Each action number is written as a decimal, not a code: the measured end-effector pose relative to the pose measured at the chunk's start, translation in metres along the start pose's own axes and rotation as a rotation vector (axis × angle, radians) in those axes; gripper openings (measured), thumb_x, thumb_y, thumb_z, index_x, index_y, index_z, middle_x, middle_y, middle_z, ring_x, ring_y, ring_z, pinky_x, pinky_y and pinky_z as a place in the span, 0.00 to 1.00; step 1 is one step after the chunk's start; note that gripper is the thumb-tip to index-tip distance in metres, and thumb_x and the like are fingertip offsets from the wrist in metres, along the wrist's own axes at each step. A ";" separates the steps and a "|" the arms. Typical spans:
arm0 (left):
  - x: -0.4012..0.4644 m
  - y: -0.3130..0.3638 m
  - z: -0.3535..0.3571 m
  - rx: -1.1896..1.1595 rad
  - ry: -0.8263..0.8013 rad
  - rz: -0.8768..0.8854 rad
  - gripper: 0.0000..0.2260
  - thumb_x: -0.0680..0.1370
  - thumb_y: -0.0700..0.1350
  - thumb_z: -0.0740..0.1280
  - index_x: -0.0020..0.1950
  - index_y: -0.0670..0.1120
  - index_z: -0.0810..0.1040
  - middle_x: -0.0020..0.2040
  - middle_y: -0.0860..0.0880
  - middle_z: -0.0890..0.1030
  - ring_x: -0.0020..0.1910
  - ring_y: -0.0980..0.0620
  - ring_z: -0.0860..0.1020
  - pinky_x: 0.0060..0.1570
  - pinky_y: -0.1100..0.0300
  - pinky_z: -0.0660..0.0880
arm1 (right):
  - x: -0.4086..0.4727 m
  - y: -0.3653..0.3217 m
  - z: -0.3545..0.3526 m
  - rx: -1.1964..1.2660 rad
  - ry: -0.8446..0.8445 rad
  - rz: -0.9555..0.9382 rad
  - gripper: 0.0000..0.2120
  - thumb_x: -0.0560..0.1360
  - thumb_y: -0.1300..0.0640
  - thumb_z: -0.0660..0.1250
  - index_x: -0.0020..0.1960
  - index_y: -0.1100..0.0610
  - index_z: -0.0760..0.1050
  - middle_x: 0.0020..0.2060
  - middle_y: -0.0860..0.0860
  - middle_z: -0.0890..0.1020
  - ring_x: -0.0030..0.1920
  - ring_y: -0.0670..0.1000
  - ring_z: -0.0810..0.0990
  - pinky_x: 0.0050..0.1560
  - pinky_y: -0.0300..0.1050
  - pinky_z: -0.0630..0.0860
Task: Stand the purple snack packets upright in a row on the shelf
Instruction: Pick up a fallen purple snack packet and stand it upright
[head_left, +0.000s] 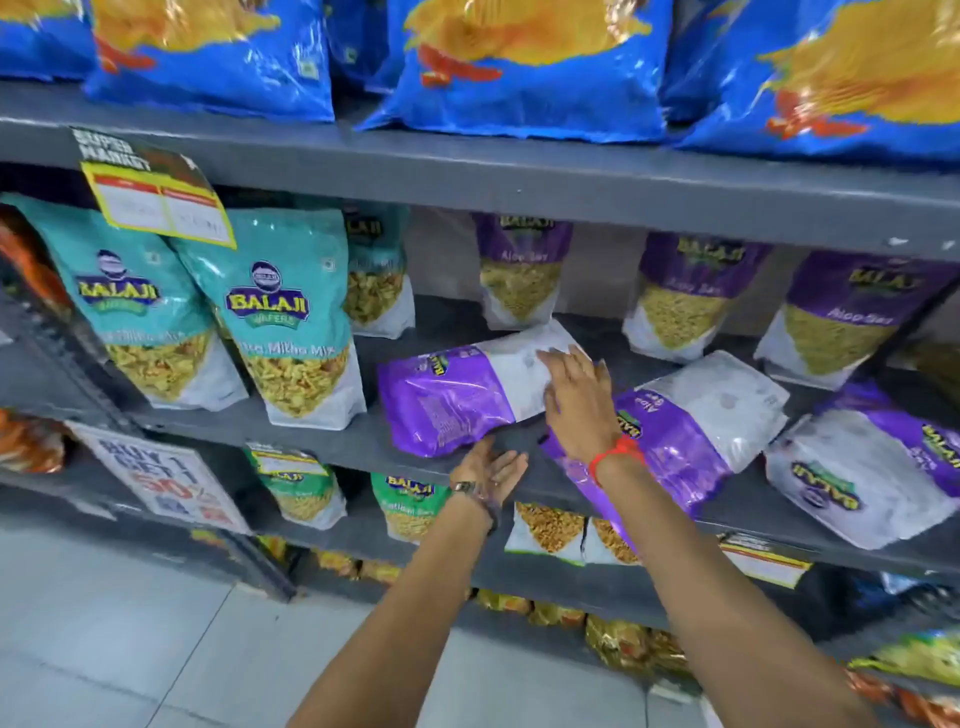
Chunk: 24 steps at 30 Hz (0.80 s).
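Purple and white foil pouches sit on the middle grey shelf (322, 441) in front of us. Three purple packets stand upright along the far back of it: one at centre (521, 270), one to its right (680, 296) and one further right (852, 317). Three more lie flat nearer us: one at centre (457, 395), one just right of it (696, 421) and one at the far right (872, 478). Teal packets (291, 322) stand to the left.

Our right hand (576, 405) rests flat on the white end of the centre lying packet, fingers spread and loosely apart, not clamped. Our left hand (491, 467) is at the near shelf edge just under that packet's purple end, palm up, fingers open and together; we cannot tell whether it touches the packet.

We judge these pouches light, glossy and slippery, soft-sided with loose crunchy contents that shift and could crush under a hard squeeze. The flat gusseted base looks like the part meant to stand. A sensible hold would be both side edges near the middle, or one hand under the purple end and one steadying the white end, then tipping it up onto its base.
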<state>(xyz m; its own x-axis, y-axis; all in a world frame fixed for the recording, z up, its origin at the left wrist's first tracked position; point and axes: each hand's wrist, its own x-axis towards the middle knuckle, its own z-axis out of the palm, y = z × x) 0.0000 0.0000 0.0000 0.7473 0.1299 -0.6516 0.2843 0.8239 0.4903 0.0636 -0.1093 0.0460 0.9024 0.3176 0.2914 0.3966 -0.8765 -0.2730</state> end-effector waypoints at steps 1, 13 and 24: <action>0.006 0.003 0.001 -0.060 0.001 0.000 0.08 0.79 0.44 0.58 0.54 0.42 0.66 0.38 0.40 0.73 0.30 0.42 0.78 0.29 0.58 0.80 | 0.012 -0.003 0.002 0.018 -0.018 -0.036 0.23 0.71 0.64 0.58 0.67 0.57 0.68 0.64 0.59 0.75 0.69 0.59 0.67 0.69 0.62 0.61; 0.032 0.025 -0.005 -0.126 0.132 0.069 0.07 0.76 0.36 0.63 0.38 0.36 0.70 0.18 0.43 0.79 0.18 0.48 0.79 0.18 0.58 0.77 | 0.137 -0.042 0.030 -0.095 -0.385 -0.157 0.19 0.75 0.65 0.58 0.64 0.56 0.72 0.64 0.60 0.75 0.64 0.61 0.73 0.63 0.52 0.72; 0.028 0.031 -0.013 -0.030 0.162 0.058 0.04 0.75 0.33 0.63 0.40 0.37 0.70 0.21 0.45 0.81 0.20 0.49 0.80 0.22 0.56 0.78 | 0.210 -0.001 0.125 0.030 -0.665 0.140 0.21 0.71 0.51 0.62 0.61 0.59 0.73 0.61 0.58 0.77 0.61 0.59 0.75 0.51 0.39 0.74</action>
<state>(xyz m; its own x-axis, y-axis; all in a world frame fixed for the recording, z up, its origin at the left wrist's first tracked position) 0.0214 0.0365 -0.0107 0.6548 0.2624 -0.7088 0.2240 0.8283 0.5136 0.2743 0.0037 -0.0074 0.8533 0.3653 -0.3720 0.2642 -0.9181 -0.2955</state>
